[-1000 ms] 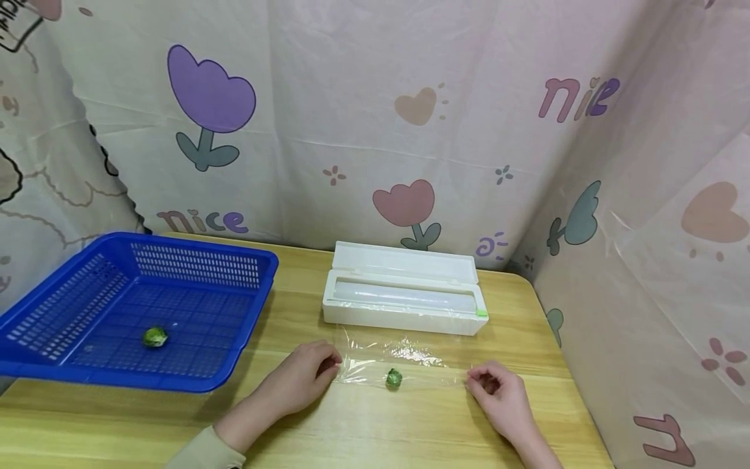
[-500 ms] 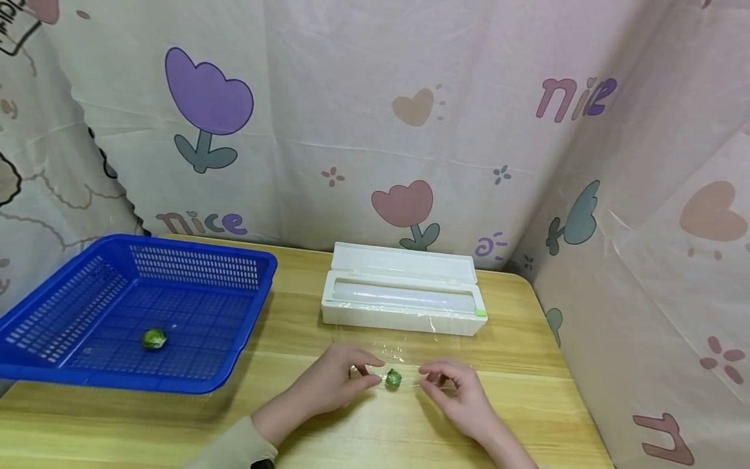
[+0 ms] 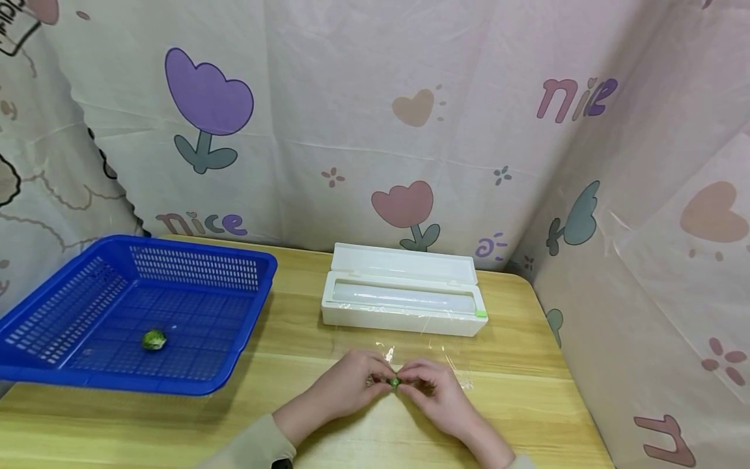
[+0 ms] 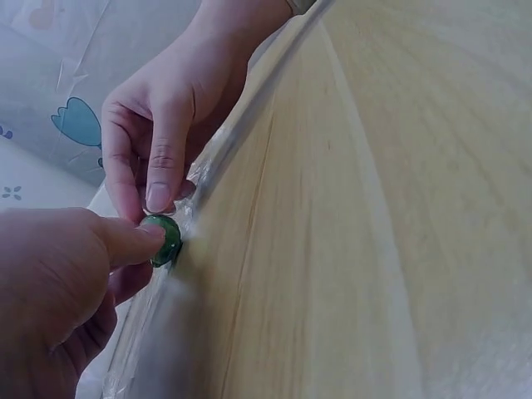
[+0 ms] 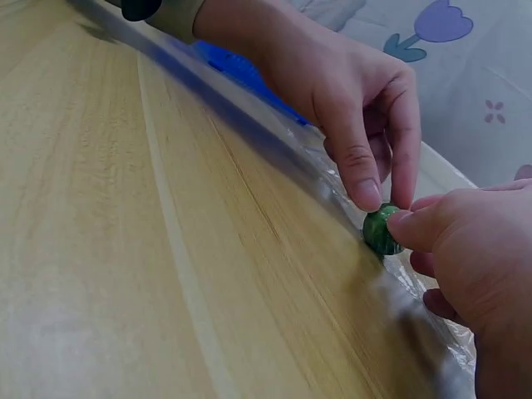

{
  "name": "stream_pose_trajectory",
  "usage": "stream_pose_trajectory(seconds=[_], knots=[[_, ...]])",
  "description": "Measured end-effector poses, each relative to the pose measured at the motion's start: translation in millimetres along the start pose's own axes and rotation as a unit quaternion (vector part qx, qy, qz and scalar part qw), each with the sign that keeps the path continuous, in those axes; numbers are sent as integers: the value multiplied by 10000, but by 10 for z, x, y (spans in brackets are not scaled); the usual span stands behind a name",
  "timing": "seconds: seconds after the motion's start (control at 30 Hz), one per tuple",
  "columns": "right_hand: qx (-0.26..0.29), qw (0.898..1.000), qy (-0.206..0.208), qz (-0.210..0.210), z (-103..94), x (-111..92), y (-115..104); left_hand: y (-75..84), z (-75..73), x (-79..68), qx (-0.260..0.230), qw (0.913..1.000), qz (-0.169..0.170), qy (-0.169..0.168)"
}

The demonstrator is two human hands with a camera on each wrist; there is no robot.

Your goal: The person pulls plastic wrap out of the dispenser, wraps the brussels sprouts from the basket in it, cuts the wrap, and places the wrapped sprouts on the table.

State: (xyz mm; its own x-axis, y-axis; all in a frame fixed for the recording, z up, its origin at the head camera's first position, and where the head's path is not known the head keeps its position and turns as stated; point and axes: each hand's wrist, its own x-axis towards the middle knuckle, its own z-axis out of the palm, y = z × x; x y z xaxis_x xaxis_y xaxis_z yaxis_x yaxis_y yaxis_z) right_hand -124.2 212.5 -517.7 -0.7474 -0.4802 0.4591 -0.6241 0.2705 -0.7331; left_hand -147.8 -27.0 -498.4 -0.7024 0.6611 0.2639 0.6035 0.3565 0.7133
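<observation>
A small green Brussels sprout [image 3: 395,382] sits at the front middle of the table, on a sheet of cling film [image 3: 389,354]. From the left, my left hand [image 3: 359,384] pinches film and sprout with thumb and fingertips. My right hand [image 3: 435,395] does the same from the right, and the two sets of fingertips nearly meet over it. In the left wrist view the thumb of my left hand [image 4: 62,278] lies across the sprout [image 4: 169,241]. The right wrist view shows the sprout [image 5: 381,229] between both thumbs; the film close to the fingers is partly hidden.
Behind the hands stands a white cling film box [image 3: 404,319], lid up, roll inside, with film running out over its front edge. A blue basket [image 3: 266,286] at the left holds another Brussels sprout [image 3: 154,339]. A printed curtain [image 3: 328,117] borders the wooden table [image 3: 510,312].
Both hands have moved inward from the two sides of the film and now meet at the sprout, drawing the film's front edge in around it. Box and basket have stayed put.
</observation>
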Motion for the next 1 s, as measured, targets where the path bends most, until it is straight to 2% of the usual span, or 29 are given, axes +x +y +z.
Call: stream_pose_trajectory(seconds=[0.33,0.47,0.8,1.0], knots=[[-164,9989,-33,442,12,19,13,2,7,21,-528,9964,-661,32],[-288,9984,-28,485,30,50,20,4,6,30,-530,9954,-797,48],[-1005,9918,-86,789,21,129,20,-27,9,44,48,9980,-612,173],[-1101,9891,-80,975,18,157,38,-4,19,60,120,9980,-511,366]])
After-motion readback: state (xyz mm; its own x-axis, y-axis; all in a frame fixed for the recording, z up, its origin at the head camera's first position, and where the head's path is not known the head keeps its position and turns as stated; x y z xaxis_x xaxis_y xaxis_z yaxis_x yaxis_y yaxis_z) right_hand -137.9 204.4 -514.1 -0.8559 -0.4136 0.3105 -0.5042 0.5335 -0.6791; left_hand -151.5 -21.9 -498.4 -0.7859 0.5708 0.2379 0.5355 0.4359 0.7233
